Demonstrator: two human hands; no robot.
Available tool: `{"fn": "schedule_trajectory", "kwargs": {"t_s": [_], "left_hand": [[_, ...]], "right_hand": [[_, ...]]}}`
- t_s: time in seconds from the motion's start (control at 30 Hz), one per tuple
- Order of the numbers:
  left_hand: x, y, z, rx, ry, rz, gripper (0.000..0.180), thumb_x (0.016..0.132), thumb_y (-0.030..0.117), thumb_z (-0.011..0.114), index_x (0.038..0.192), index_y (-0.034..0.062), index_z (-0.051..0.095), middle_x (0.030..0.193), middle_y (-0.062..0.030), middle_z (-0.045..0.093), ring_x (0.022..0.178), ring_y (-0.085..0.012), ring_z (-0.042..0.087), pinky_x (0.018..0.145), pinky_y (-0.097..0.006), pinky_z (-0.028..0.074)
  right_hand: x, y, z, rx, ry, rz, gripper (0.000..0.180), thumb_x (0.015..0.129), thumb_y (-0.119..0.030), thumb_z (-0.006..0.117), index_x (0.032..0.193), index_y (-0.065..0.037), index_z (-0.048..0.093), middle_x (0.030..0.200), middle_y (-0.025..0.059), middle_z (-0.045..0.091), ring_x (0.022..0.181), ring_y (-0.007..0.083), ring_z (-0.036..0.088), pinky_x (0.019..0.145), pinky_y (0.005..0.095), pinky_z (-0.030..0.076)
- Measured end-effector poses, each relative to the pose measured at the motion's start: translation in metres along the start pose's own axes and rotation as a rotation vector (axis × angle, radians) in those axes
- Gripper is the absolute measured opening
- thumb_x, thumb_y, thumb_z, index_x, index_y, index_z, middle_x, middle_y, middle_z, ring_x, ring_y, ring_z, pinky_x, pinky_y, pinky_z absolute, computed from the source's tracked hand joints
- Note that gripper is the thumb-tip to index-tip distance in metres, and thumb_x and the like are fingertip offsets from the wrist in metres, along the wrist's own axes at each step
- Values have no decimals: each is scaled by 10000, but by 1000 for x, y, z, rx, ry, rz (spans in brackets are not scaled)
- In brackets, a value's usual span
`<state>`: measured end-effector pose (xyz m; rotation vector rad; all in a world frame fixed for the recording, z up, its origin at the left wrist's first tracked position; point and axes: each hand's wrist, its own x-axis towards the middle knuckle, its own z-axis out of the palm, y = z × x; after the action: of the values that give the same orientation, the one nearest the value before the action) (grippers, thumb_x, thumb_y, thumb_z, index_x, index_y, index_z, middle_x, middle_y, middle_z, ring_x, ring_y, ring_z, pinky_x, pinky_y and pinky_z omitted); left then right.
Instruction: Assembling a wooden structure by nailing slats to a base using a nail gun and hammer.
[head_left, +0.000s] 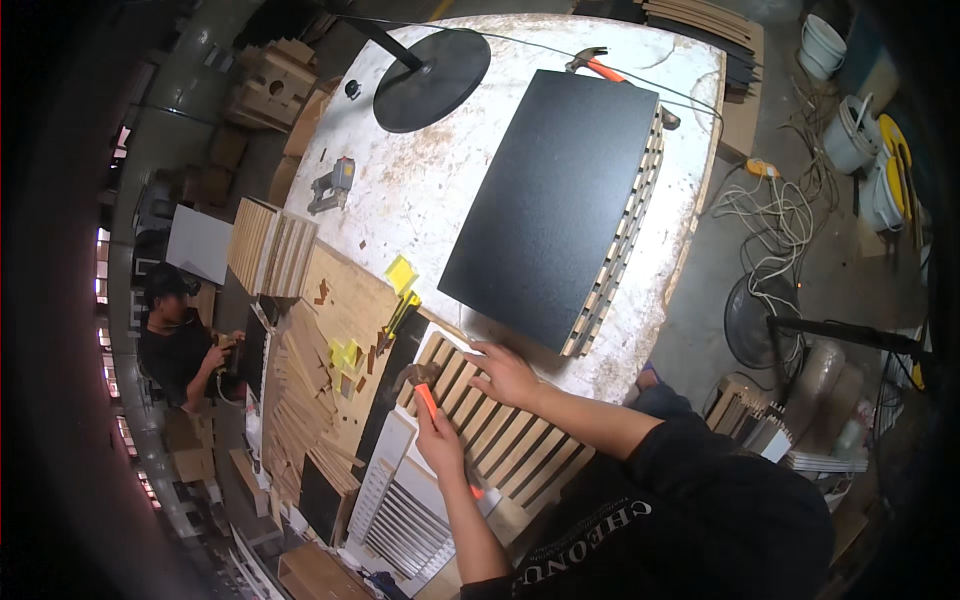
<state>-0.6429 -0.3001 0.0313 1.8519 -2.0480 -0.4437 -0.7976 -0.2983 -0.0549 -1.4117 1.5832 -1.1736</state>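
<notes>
My left hand [438,450] is wrapped round the orange handle of a claw hammer [424,392], whose metal head points away from me above the slats. Under the hammer lies a slatted wooden panel [505,437] of pale strips with dark gaps. On its far edge, my right hand [508,377] lies flat with the fingers apart, holding nothing. Beside the panel, a white slotted frame [405,520] sits at the near left. A large black board [555,200] rests on the white worktable [400,180], with slatted edges showing beneath its right side.
A second hammer [600,68] lies behind the black board. A nail gun [333,186] and a round black stand base [432,82] occupy the table's far left. Wood strips [300,390] are piled at left, near a seated person [185,340]. Cables [780,220] and buckets [850,135] cover floor at right.
</notes>
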Motion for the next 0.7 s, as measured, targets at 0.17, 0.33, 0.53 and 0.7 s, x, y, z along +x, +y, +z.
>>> {"fn": "schedule_trajectory", "kwargs": {"t_s": [0.17,0.33,0.53,0.7], "left_hand": [[4,33,-12,-108,98,36,499,893,110,470,1380,115,363,1210,-216,545,1011,-369,585,780,-381,484],[20,31,7,66,-95,-26,477,885,100,465,1356,85,396,1226,-206,539,974,-349,601,774,-373,487],[-31,-30,-9,-313,265,-103,445,892,117,456,1328,37,422,1253,-176,529,979,-248,594,810,-314,462],[-64,-78,-70,496,439,-371,439,829,97,532,1258,11,489,1059,-230,568,915,-381,538,844,-431,420]], "right_hand": [[0,-1,-3,7,4,39,477,815,-250,609,1259,-107,508,1322,111,427,1197,309,428,998,400,365],[0,-4,0,6,-7,37,480,814,-249,611,1256,-95,504,1326,116,422,1204,310,422,1003,402,361],[0,-1,-3,42,-12,9,473,821,-245,603,1249,-72,500,1326,126,417,1210,307,416,1003,401,361],[-11,-20,-28,24,40,-85,465,810,-245,610,1229,-70,512,1257,132,455,1174,312,437,980,399,377]]}}
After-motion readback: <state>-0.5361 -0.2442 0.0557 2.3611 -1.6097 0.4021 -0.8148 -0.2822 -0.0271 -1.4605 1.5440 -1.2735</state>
